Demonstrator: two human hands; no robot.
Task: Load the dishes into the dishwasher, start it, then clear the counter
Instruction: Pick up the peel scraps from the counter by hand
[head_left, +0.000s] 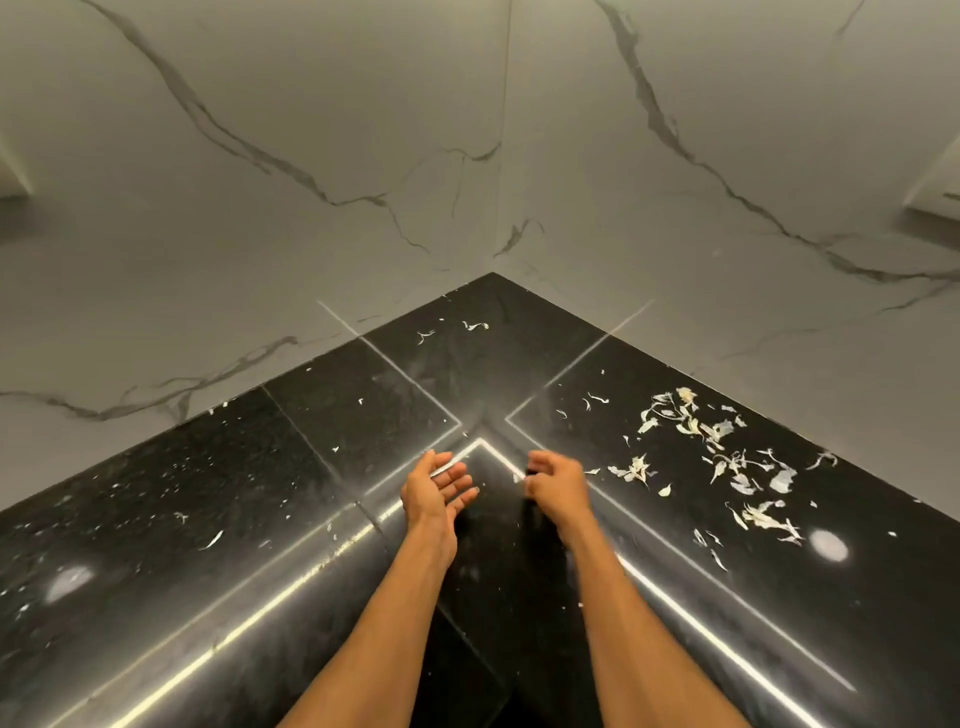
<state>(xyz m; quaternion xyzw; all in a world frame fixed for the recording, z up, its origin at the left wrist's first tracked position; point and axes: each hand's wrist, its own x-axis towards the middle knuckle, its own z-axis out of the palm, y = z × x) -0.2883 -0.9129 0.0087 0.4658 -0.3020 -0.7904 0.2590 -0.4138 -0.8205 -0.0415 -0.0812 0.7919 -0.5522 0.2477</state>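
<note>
At centre frame the left hand (439, 488) lies spread, palm up. The right hand (553, 483) is blurred, so its grip is unclear. Peel scraps (727, 457) litter the black counter (363, 395) at right.

Motion blur on the right hand (553, 480) above the counter (363, 405) edge, fingers curled under; couldn't tell if it gripped anything. Forearms (395, 623) were cut off at the bottom. Pale scraps (717, 447) on the counter's right wing were unidentifiable. Specks (213, 540) on its left wing were too small.

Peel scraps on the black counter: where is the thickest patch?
The patch right of the right hand; the far-corner scraps and left-side scraps are only sparse flecks.
</note>
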